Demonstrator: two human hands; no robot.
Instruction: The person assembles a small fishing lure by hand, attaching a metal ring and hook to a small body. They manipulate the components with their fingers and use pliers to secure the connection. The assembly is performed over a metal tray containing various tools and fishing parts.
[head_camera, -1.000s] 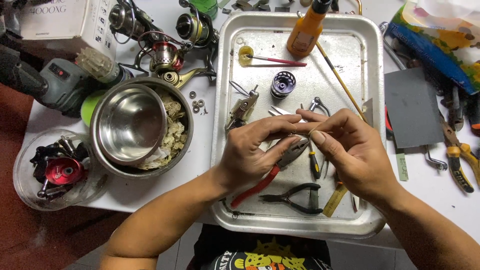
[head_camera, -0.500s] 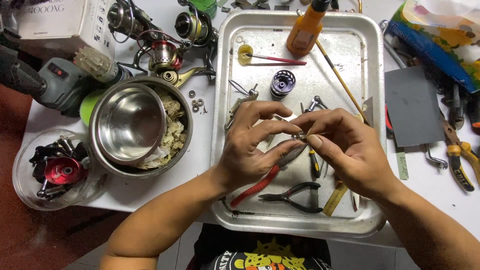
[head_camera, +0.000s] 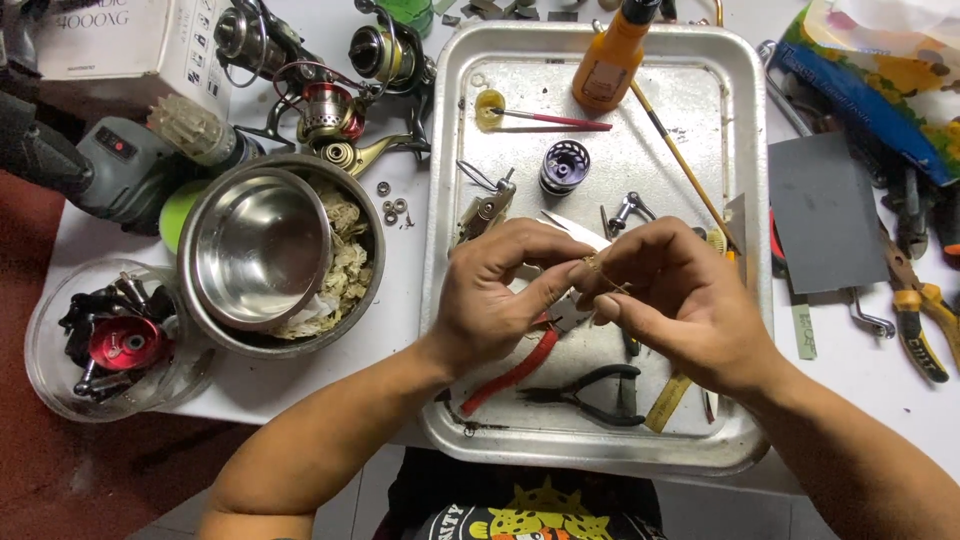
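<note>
Hands: left hand and right hand together | pinching small brass part between fingertips | above metal tray

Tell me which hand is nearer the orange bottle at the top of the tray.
Right. The right hand sits below the orange bottle, slightly to its right; the left hand lies farther off, down and to the bottle's left. Neither touches it.

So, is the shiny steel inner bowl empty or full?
Empty: the shiny steel inner bowl shows only its bare reflective bottom; crumpled paper lies beside it, in the outer bowl.
</note>
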